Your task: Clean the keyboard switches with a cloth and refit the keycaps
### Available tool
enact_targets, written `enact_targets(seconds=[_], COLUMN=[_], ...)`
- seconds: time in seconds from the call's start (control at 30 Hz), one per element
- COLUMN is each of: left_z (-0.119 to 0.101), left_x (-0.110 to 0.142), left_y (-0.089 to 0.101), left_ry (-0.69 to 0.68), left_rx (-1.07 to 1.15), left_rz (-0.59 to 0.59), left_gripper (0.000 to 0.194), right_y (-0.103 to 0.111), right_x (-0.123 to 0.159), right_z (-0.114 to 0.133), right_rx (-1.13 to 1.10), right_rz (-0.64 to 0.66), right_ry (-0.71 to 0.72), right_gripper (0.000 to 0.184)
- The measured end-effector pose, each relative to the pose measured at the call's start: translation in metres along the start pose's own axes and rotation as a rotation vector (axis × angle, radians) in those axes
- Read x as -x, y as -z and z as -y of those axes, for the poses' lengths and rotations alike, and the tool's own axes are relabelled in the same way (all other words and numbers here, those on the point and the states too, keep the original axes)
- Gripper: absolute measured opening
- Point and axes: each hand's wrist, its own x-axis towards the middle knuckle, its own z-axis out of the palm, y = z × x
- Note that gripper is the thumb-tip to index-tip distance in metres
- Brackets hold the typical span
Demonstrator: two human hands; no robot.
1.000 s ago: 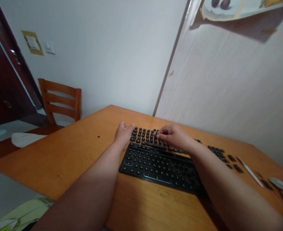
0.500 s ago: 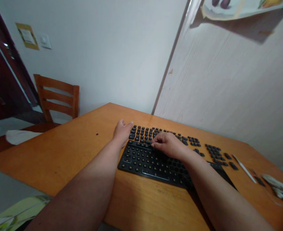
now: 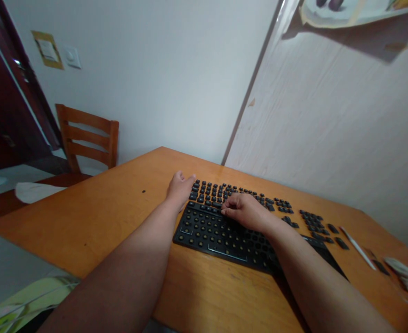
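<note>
A black keyboard [image 3: 204, 229] lies on the wooden table with most of its key sockets bare. Several keycaps sit along its far row. Beyond its far edge, many loose black keycaps [image 3: 215, 192] are laid out in rows. My right hand [image 3: 248, 212] is over the far row, thumb and fingers pinched together at the keyboard; whatever is between the fingertips is hidden. At the keyboard's far left corner rests my left hand [image 3: 181, 189], its thumb and fingers apart beside the loose keycaps, with nothing visible in it.
More loose keycaps [image 3: 314, 223] lie to the right, near a white pen-like stick [image 3: 358, 247] and a crumpled pale cloth [image 3: 404, 275]. A small dark piece [image 3: 143, 191] lies on the table [image 3: 120, 217] at left. A wooden chair [image 3: 89, 134] stands behind; a wall bounds the far side.
The whole view has shifted slightly, so things appear a little further right. Both hands keep nearly the same places at the keyboard, the right still pinched over its far row.
</note>
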Motion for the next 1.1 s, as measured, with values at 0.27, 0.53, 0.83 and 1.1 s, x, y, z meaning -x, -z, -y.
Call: enact_targets(seconds=[0.27, 0.53, 0.83, 1.1], left_z=[-0.0003, -0.0034, 0.0002, -0.0037], left_x=[0.0006, 0.0027, 0.0002, 0.0036], left_y=[-0.0002, -0.0004, -0.0009, -0.0002], left_ry=[-0.013, -0.004, -0.008, 0.0], left_rx=[-0.028, -0.036, -0.028, -0.002], left_rz=[0.0, 0.001, 0.004, 0.009], left_gripper=[0.082, 0.081, 0.082, 0.082], right_y=[-0.0004, -0.0018, -0.0028, -0.0019], right_x=[-0.0003, -0.0008, -0.001, 0.0004], right_z=[0.0002, -0.001, 0.0024, 0.0088], right_rx=[0.024, 0.038, 0.092, 0.182], right_rz=[0.015, 0.01, 0.0, 0.004], right_ry=[0.004, 0.004, 0.0, 0.006], right_gripper=[0.011, 0.011, 0.012, 0.013])
